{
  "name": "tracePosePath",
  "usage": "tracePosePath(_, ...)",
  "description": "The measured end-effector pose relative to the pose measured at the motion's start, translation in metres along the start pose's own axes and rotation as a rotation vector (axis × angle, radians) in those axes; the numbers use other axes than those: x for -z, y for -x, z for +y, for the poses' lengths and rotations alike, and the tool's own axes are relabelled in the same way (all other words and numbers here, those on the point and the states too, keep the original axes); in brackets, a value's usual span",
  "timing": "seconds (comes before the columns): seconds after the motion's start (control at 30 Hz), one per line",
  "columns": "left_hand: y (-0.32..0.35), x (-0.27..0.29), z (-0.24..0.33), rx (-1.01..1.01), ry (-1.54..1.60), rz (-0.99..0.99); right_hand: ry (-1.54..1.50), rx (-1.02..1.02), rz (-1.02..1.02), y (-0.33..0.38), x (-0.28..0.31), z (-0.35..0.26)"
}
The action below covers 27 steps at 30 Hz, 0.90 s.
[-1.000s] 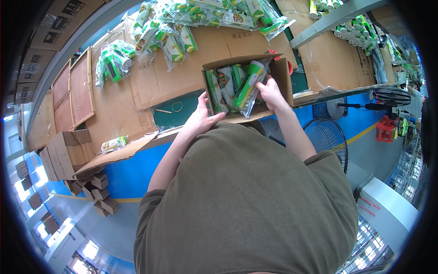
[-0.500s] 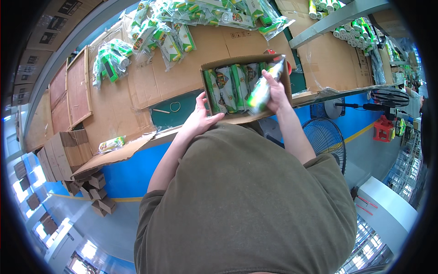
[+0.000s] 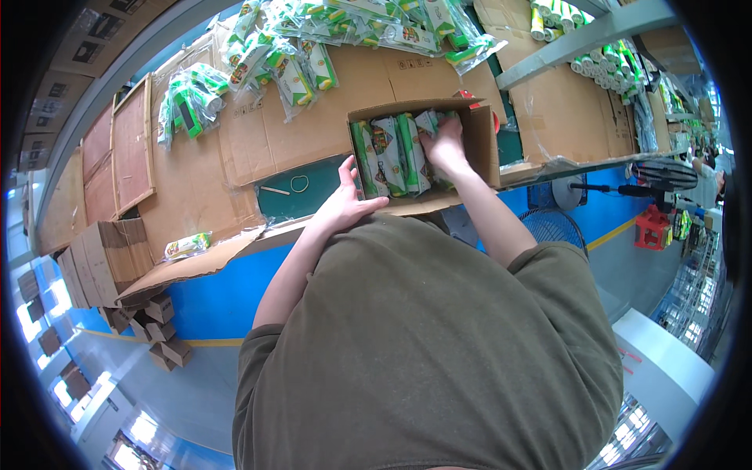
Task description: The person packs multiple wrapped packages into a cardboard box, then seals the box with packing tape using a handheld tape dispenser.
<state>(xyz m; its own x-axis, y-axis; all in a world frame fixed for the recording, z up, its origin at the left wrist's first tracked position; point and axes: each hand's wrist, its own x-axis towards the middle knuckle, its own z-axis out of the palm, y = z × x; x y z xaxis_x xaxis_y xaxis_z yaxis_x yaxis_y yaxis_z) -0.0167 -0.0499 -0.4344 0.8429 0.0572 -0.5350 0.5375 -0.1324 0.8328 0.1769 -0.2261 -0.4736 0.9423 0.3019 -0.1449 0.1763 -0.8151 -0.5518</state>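
Note:
An open cardboard box (image 3: 486,149) stands at the table's near edge, in front of my body. Several green-and-white plastic-wrapped packets (image 3: 385,153) stand in a row inside it, filling its left and middle part. My left hand (image 3: 350,205) steadies the box at its near left corner, fingers along the left side and thumb along the near edge. Down inside the right part of the box, my right hand (image 3: 445,149) grips a green-and-white packet (image 3: 427,121) beside the others. Its fingertips are partly hidden by the hand itself.
A heap of similar wrapped packets (image 3: 345,27) covers the table's far side. One lone packet (image 3: 188,246) lies at the left near edge, by folded cardboard (image 3: 117,258). White-and-green tubes (image 3: 603,66) are stacked beyond a metal bar (image 3: 587,43). A fan (image 3: 552,227) stands right.
My right hand has gone down into the box with the packet it held above the row, at the right end. My left hand stays at the box corner.

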Motion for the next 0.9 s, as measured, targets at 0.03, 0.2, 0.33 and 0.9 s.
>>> tracePosePath(0.03, -0.002, 0.0, -0.004, 0.007, 0.008, -0.01, -0.21, -0.158, -0.166, -0.005, 0.009, 0.0)
tracePosePath(0.2, -0.003, 0.0, -0.011, -0.02, 0.096, -0.031, -0.249, -0.46, -0.746, -0.008, 0.05, 0.017)
tracePosePath(0.33, -0.002, 0.0, -0.013, -0.042, 0.21, -0.047, 0.036, -0.306, -0.593, 0.006, 0.037, 0.004)
tracePosePath(0.9, -0.007, 0.024, 0.003, 0.192, 0.25, -0.102, -0.185, -0.196, -0.602, -0.011, 0.033, 0.027)
